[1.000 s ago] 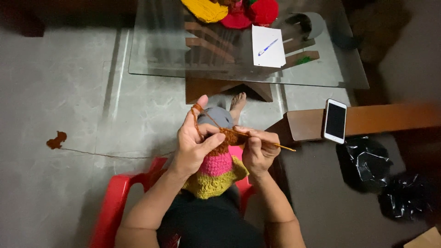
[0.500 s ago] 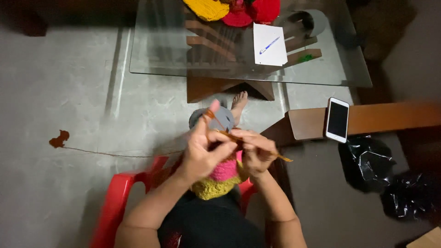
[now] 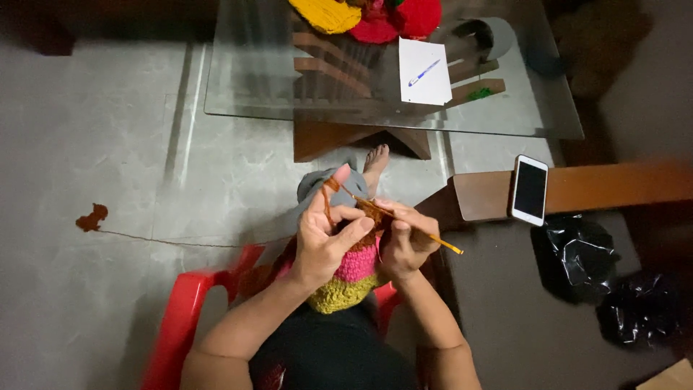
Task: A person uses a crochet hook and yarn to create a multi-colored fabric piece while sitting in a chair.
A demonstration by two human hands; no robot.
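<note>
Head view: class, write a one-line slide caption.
Left hand tensions brown yarn; right hand holds a crochet hook over a striped crochet piece.

Pink-and-yellow crochet piece [image 3: 351,278], lap-draped

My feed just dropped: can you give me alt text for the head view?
Seen from above, a seated person crochets: the right hand holds a hook, the left hand tensions brown yarn over a striped piece. Ahead stands a glass table with paper; a phone lies on a wooden ledge.
</note>
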